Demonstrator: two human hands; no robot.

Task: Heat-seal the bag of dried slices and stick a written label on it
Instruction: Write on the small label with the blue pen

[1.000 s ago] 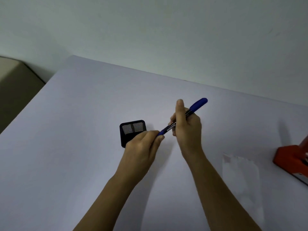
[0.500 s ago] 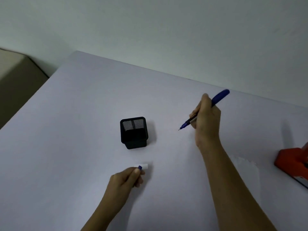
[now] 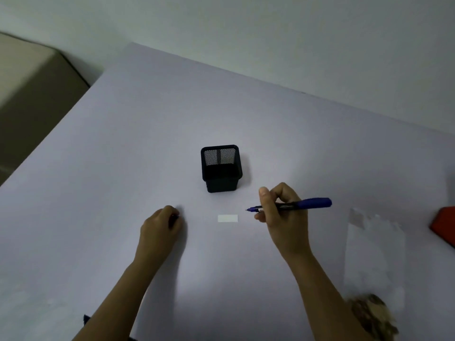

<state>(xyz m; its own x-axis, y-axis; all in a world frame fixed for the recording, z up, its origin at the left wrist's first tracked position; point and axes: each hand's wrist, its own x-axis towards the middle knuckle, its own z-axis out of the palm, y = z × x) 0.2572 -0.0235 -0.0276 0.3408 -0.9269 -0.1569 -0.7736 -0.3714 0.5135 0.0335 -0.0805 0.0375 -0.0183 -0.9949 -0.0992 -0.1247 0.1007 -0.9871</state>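
Note:
A small white blank label [image 3: 227,218] lies flat on the table between my hands. My right hand [image 3: 283,215] grips a blue pen [image 3: 305,204] with its bare tip pointing left, just right of the label and slightly above it. My left hand [image 3: 161,226] rests on the table left of the label, fingers curled around a small dark piece, apparently the pen cap [image 3: 174,218]. A clear plastic bag [image 3: 375,257] lies at the right, with dried slices [image 3: 371,313] in its near end.
A black mesh pen holder [image 3: 220,167] stands just behind the label. A red device [image 3: 444,228] sits at the right edge. The table [image 3: 123,156] is pale; its left edge drops toward a beige object [image 3: 27,94]. A wall rises behind.
The cap came off the pen and my left hand carried it down and left. The label now lies on the table. My right hand brought the pen down beside the label.

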